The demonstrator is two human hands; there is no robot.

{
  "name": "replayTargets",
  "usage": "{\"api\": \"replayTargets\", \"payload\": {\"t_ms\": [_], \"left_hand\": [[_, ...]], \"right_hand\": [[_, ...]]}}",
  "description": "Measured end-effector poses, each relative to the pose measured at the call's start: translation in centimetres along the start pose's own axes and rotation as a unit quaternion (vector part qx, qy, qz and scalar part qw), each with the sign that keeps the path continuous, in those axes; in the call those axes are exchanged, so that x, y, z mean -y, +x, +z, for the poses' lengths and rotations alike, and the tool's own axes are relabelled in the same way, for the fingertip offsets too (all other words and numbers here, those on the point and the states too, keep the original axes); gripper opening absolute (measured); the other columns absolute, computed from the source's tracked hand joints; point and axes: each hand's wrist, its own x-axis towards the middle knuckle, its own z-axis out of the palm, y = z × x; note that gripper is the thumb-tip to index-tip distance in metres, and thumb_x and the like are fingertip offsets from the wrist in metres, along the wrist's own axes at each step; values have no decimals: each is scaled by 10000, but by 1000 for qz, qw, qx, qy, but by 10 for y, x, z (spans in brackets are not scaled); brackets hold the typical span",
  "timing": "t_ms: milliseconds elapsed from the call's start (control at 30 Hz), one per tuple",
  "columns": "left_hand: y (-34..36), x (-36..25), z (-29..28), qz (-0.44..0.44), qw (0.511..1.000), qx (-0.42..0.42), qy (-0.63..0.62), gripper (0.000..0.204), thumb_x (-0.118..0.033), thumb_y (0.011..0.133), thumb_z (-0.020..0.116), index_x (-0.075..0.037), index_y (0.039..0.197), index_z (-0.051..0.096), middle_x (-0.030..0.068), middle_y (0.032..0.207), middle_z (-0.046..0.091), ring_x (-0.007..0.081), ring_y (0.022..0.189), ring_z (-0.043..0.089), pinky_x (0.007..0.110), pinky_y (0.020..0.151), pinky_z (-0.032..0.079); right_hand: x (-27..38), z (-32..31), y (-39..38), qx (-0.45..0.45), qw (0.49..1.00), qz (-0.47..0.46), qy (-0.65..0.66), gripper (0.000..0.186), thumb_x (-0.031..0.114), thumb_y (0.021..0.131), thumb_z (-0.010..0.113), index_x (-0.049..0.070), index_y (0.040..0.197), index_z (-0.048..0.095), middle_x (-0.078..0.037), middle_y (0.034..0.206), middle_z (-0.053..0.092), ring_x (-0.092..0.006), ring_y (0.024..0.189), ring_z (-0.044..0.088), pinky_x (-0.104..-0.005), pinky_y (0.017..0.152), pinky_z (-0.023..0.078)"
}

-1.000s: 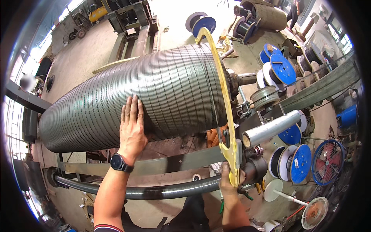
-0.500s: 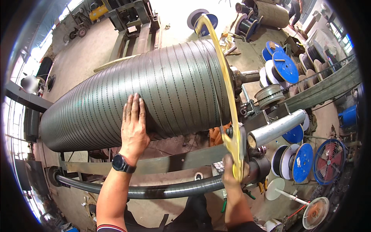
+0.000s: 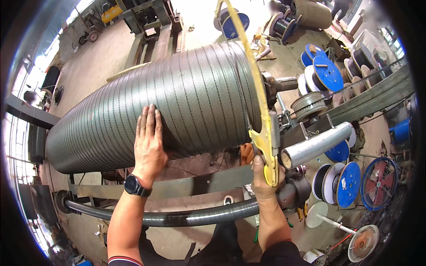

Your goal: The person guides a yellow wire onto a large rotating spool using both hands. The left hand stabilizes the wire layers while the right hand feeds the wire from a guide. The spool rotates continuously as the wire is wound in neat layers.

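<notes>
A large dark grey drum (image 3: 195, 97) wound with fine ribbed lines lies lengthwise before me. My left hand (image 3: 150, 142) rests flat on its near side, fingers stretched toward the far side, a black watch (image 3: 136, 185) on the wrist. At the drum's right end, my right hand (image 3: 265, 177) is wrapped round the handle of a yellow hacksaw (image 3: 262, 102). The saw's frame reaches away from me over the drum's end, and its blade side lies against the drum's surface close to the right edge. How deep the blade sits cannot be made out.
A black pipe (image 3: 191, 218) and a steel beam (image 3: 191, 188) run across between me and the drum. To the right are a silver roller (image 3: 317, 145), blue-flanged spools (image 3: 328, 72), a blue-rimmed fan (image 3: 378, 185) and a smaller fan (image 3: 363, 244). A forklift (image 3: 151, 20) stands behind the drum.
My right hand has pushed the hacksaw forward, away from me, so its frame now reaches farther past the drum. My left hand has shifted slightly left on the drum.
</notes>
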Motion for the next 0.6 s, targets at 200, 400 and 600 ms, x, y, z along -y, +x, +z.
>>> {"api": "replayTargets", "payload": {"t_ms": [200,400,600], "left_hand": [[-1,4,2,3,1000,-6,-14,1214,-197,616,950,103,1594,297,268,1695,280,438,1593,238,506,1313,235],[0,3,4,8,1000,-8,21,1186,-185,631,938,107,1590,305,271,1695,279,441,1592,239,507,1312,236],[-2,4,3,6,1000,-16,-6,1188,-168,618,936,105,1590,310,268,1691,289,435,1592,245,504,1309,241]], "right_hand": [[9,-34,-56,35,955,234,178,117,98,940,713,-12,971,734,-142,836,733,-289,691,718,-368,642,559],[12,10,18,-37,982,112,146,153,63,983,643,14,843,679,-81,684,669,-230,578,668,-369,555,510],[28,-37,-54,37,930,286,228,82,21,972,652,-15,952,723,-47,759,707,-133,640,642,-286,603,495]]}}
